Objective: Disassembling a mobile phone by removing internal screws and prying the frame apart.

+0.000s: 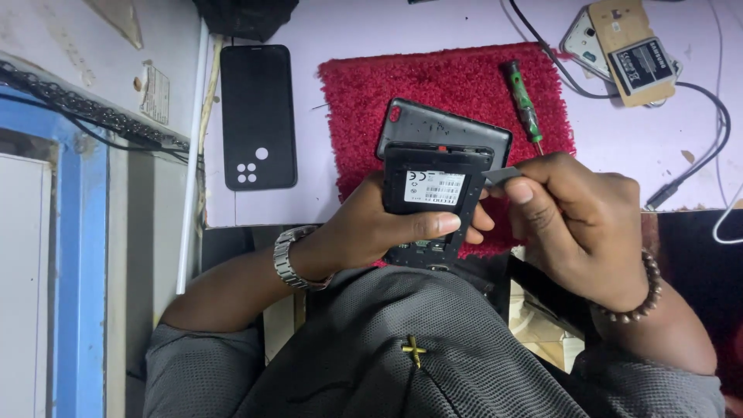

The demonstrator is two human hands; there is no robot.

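Note:
My left hand grips a black phone with its back opened, its battery and white label showing. The dark back cover is lifted and still hangs at the top edge. My right hand pinches a thin grey pry tool whose tip sits at the phone's right edge, between body and cover. All this is held above a red fluffy mat. A metal watch sits on my left wrist and a bead bracelet on my right.
A green-handled screwdriver lies on the mat's right side. A black phone case lies left of the mat. At the top right sit another phone, a loose battery and cables. A blue frame runs down the left.

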